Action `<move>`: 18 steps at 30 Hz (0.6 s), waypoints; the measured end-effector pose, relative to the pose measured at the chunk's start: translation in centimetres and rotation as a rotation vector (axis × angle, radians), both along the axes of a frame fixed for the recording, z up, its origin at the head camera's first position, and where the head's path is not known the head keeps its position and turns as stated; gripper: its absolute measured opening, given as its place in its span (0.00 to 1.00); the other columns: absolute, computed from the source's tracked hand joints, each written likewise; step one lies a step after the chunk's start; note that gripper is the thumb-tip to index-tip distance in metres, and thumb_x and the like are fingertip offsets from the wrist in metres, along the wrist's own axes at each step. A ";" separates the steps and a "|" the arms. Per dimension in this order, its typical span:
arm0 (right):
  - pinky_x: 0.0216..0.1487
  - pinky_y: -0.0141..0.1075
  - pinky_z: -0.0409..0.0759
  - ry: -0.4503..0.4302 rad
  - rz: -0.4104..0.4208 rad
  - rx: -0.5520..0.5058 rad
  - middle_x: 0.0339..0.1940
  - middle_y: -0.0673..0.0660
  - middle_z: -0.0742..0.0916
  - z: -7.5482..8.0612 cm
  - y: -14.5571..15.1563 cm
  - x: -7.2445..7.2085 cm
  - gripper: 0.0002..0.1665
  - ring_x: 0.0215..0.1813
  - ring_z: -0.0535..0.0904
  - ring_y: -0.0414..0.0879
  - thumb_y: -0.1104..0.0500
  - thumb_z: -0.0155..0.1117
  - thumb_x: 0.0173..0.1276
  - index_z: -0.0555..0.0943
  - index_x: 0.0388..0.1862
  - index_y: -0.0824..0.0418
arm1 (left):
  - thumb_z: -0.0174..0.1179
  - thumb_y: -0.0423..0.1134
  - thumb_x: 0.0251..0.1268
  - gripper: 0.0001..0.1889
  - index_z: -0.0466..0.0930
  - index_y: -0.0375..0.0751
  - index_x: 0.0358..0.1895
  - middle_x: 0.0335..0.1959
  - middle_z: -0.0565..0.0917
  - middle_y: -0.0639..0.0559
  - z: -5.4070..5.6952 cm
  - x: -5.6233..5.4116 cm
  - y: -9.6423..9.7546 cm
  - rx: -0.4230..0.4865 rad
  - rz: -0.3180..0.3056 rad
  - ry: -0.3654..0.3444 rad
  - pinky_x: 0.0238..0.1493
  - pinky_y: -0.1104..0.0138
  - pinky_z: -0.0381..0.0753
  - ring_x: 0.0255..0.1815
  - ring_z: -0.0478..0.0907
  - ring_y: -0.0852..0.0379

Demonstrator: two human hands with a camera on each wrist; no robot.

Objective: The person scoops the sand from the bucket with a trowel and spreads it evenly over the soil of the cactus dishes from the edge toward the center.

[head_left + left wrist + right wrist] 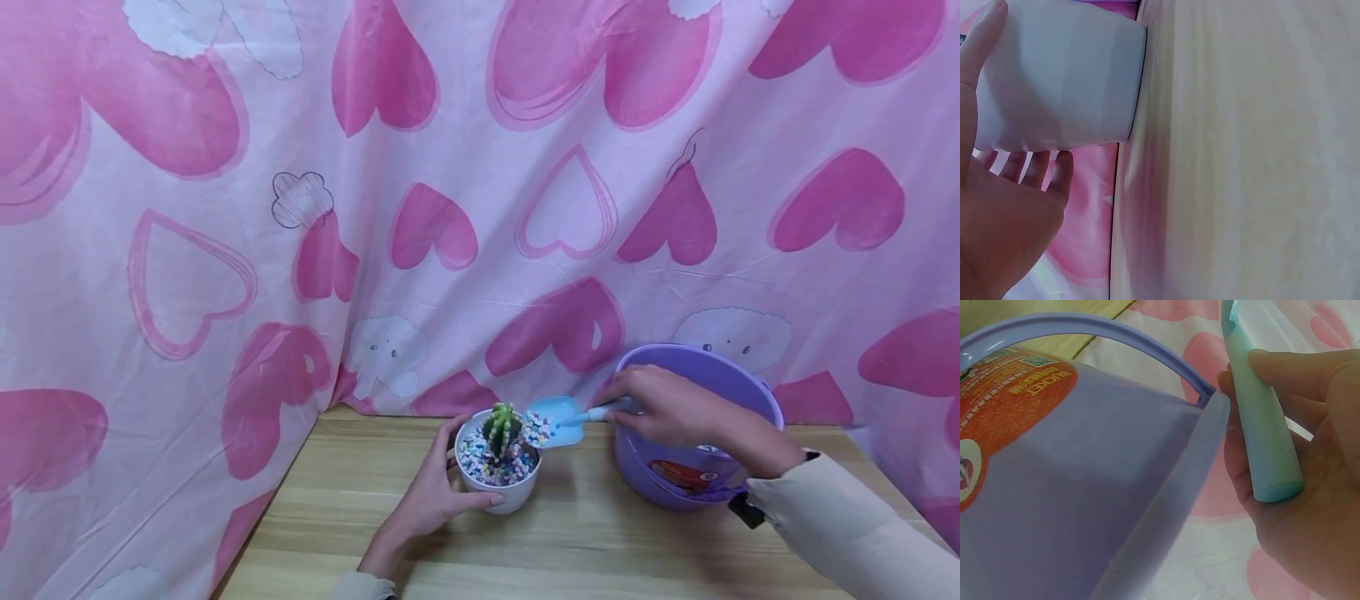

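My left hand (429,498) grips a white flowerpot (512,498) standing on the table, thumb at the front and fingers round the far left side. In the left wrist view the fingertips lie along the smooth wall of the pot (1066,75). A small green cactus (495,432) stands upright in it amid multicoloured pebbles (480,468). Above the pot's right rim, my right hand (667,407) holds a light blue hand shovel (572,432) with more pebbles at its tip. The right wrist view shows fingers and thumb round its handle (1266,434).
A purple bucket (636,475) with a red label stands on the right, under my right forearm; some pebbles show inside. Its carrying handle (1107,328) arches across the right wrist view. A pink heart-print curtain (450,317) hangs behind the wooden table (592,542) and along its left.
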State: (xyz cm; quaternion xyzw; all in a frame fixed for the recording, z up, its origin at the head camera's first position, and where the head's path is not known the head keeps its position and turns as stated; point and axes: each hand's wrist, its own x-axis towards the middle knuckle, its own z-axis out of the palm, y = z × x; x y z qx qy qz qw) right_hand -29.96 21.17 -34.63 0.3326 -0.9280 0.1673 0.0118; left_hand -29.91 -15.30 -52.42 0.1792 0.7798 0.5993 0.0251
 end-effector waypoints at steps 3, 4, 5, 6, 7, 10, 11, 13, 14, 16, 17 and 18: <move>0.46 0.33 0.86 0.018 -0.011 0.013 0.44 0.40 0.91 0.1 -0.2 0.1 0.13 0.43 0.79 0.35 0.61 0.74 0.73 0.93 0.53 0.50 | 0.91 0.49 0.42 0.63 0.57 0.71 0.82 0.80 0.70 0.63 0.0 0.0 0.0 0.003 0.000 -0.007 0.82 0.43 0.68 0.81 0.69 0.53; 0.46 0.34 0.86 0.022 -0.017 0.020 0.45 0.40 0.91 0.2 -0.3 0.2 0.13 0.44 0.79 0.35 0.61 0.74 0.73 0.93 0.53 0.50 | 0.90 0.50 0.43 0.62 0.57 0.70 0.82 0.80 0.70 0.63 0.0 0.0 0.0 0.003 0.000 -0.007 0.82 0.43 0.68 0.81 0.69 0.53; 0.47 0.34 0.86 0.026 -0.024 0.026 0.45 0.40 0.91 0.2 -0.3 0.2 0.12 0.45 0.79 0.35 0.60 0.74 0.73 0.93 0.53 0.49 | 0.90 0.49 0.43 0.63 0.57 0.69 0.82 0.80 0.70 0.63 0.0 0.0 0.0 0.004 -0.002 -0.009 0.82 0.43 0.68 0.81 0.69 0.53; 0.48 0.35 0.86 0.030 -0.031 0.031 0.45 0.40 0.91 0.3 -0.4 0.2 0.12 0.46 0.80 0.35 0.60 0.75 0.73 0.93 0.53 0.48 | 0.90 0.49 0.43 0.63 0.57 0.69 0.82 0.80 0.70 0.63 0.0 0.0 0.0 0.006 -0.003 -0.011 0.82 0.42 0.68 0.81 0.69 0.53; 0.48 0.36 0.86 0.034 -0.034 0.035 0.45 0.40 0.90 0.3 -0.4 0.3 0.12 0.46 0.80 0.36 0.60 0.75 0.73 0.93 0.53 0.48 | 0.90 0.49 0.43 0.63 0.57 0.69 0.83 0.80 0.70 0.63 0.0 0.1 0.0 0.007 -0.005 -0.012 0.83 0.42 0.67 0.81 0.69 0.52; 0.49 0.37 0.86 0.046 -0.046 0.051 0.45 0.40 0.90 0.3 -0.5 0.3 0.12 0.47 0.80 0.36 0.59 0.75 0.73 0.93 0.52 0.47 | 0.90 0.49 0.43 0.62 0.57 0.71 0.82 0.80 0.70 0.63 0.0 0.1 -0.1 0.007 -0.003 -0.014 0.83 0.42 0.67 0.81 0.68 0.52; 0.49 0.37 0.86 0.048 -0.050 0.056 0.45 0.39 0.90 0.3 -0.5 0.3 0.12 0.46 0.79 0.36 0.59 0.75 0.73 0.94 0.52 0.47 | 0.90 0.49 0.43 0.62 0.57 0.72 0.82 0.80 0.70 0.63 0.0 0.1 -0.1 0.006 -0.002 -0.014 0.83 0.42 0.67 0.81 0.69 0.52; 0.48 0.37 0.86 0.051 -0.056 0.064 0.45 0.39 0.90 0.2 -0.6 0.3 0.12 0.46 0.79 0.36 0.60 0.75 0.72 0.94 0.52 0.47 | 0.90 0.50 0.44 0.62 0.57 0.73 0.81 0.80 0.70 0.63 0.0 0.0 0.0 0.001 0.004 -0.012 0.82 0.43 0.68 0.81 0.68 0.53; 0.48 0.36 0.85 0.050 -0.060 0.069 0.45 0.39 0.90 0.2 -0.6 0.2 0.12 0.46 0.79 0.36 0.60 0.75 0.72 0.94 0.52 0.47 | 0.90 0.50 0.44 0.62 0.57 0.73 0.81 0.79 0.70 0.63 0.0 0.0 0.0 -0.001 0.005 -0.011 0.82 0.43 0.68 0.81 0.68 0.53; 0.48 0.36 0.85 0.052 -0.063 0.074 0.44 0.39 0.90 0.1 -0.6 0.2 0.12 0.46 0.79 0.36 0.60 0.76 0.72 0.94 0.51 0.46 | 0.90 0.50 0.43 0.62 0.57 0.73 0.81 0.79 0.70 0.64 0.0 0.0 0.0 -0.001 0.004 -0.010 0.81 0.44 0.69 0.81 0.69 0.54; 0.48 0.36 0.85 0.055 -0.062 0.077 0.44 0.39 0.90 0.1 -0.6 0.2 0.12 0.46 0.79 0.36 0.59 0.76 0.72 0.94 0.51 0.46 | 0.90 0.50 0.43 0.62 0.57 0.73 0.81 0.79 0.71 0.64 0.0 0.0 0.0 0.001 0.003 -0.011 0.81 0.44 0.68 0.80 0.69 0.54; 0.48 0.36 0.85 0.057 -0.062 0.077 0.44 0.39 0.90 0.1 -0.6 0.2 0.12 0.46 0.79 0.36 0.59 0.76 0.72 0.94 0.51 0.46 | 0.90 0.50 0.43 0.62 0.57 0.73 0.81 0.79 0.71 0.64 0.0 0.0 0.0 0.004 0.000 -0.013 0.82 0.44 0.68 0.80 0.69 0.54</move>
